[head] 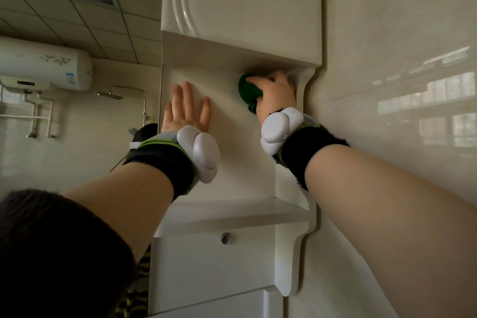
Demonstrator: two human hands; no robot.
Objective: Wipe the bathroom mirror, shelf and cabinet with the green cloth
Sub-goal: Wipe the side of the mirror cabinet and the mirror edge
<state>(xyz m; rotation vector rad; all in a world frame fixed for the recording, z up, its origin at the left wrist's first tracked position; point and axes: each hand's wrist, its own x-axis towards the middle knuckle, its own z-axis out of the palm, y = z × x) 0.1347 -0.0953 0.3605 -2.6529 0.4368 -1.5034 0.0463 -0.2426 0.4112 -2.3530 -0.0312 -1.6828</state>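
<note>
I look up at a white wall cabinet (pixel 242 8) with an open niche below its door. My right hand (pixel 275 89) is closed around the bunched green cloth (pixel 249 91) and presses it into the niche's upper right corner, just under the cabinet's bottom edge. My left hand (pixel 185 108) lies flat on the niche's back panel, fingers spread, holding nothing. A white shelf (pixel 232 212) runs across below both wrists. The mirror (pixel 77 100) is on the left and reflects the room.
Under the shelf is a drawer front with a round metal knob (pixel 226 238). Glossy beige wall tiles (pixel 400 85) run along the right. The mirror reflects a water heater (pixel 44 64) and a shower head (pixel 111 95). Both wrists wear white trackers on black bands.
</note>
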